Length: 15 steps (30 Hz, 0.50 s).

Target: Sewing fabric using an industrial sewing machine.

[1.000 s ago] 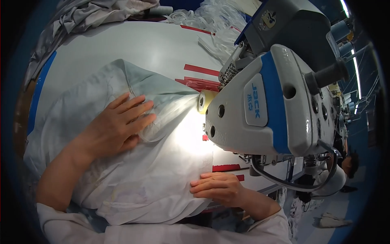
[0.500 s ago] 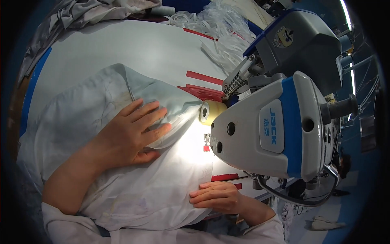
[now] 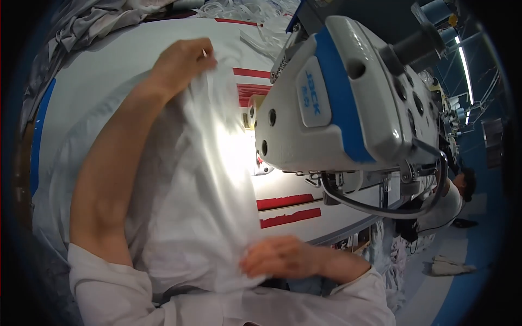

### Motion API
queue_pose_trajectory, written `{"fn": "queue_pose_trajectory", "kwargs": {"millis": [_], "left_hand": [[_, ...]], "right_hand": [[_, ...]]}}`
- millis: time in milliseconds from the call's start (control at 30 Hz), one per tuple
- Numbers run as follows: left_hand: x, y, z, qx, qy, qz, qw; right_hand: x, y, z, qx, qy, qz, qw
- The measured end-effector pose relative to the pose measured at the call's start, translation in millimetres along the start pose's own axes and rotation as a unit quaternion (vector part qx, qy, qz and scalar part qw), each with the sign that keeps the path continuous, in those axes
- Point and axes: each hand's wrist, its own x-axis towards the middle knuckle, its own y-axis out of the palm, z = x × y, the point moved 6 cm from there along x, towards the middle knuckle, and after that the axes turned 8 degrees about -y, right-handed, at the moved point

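Note:
A large piece of thin white fabric (image 3: 190, 206) is drawn up between my two hands, its right edge running along the lit needle area of a white and blue sewing machine (image 3: 288, 138). At the far end my left hand (image 3: 187, 60) is closed in a pinch on the cloth, its forearm reaching over the fabric. My right hand (image 3: 280, 258), smeared a little by motion, grips the near right edge with its fingers curled over it. The presser foot (image 3: 263, 165) shows beside the cloth, which seems apart from it. A roll of yellowish tape (image 3: 254, 106) sits against the machine head.
Red tape strips (image 3: 285, 201) mark the white table (image 3: 109, 60). Crumpled grey cloth (image 3: 81, 32) lies at the far left, white ribbons (image 3: 250, 8) at the back. A bent metal tube (image 3: 375, 209) juts below the machine. Another person (image 3: 448, 204) is at the far right.
My left hand, earlier spread flat on the fabric, has moved far and pinches it, drawing it up straight. My right hand has curled at the near edge. The whole view has shifted.

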Motion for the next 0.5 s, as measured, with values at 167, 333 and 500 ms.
{"fn": "queue_pose_trajectory", "kwargs": {"millis": [167,333,500], "left_hand": [[-85.7,31.1,-46.6,-0.057,0.05,0.016,0.997],[-122.3,3.6,-55.7,-0.146,0.048,-0.097,0.983],[-129.3,13.2,-82.0,-0.242,0.071,-0.171,0.952]], "right_hand": [[-48.7,77.9,32.8,0.211,0.085,0.066,0.972],[-20.1,22.4,42.3,0.145,0.064,0.025,0.987],[22.9,-48.7,1.0,-0.257,0.043,-0.122,0.958]]}}
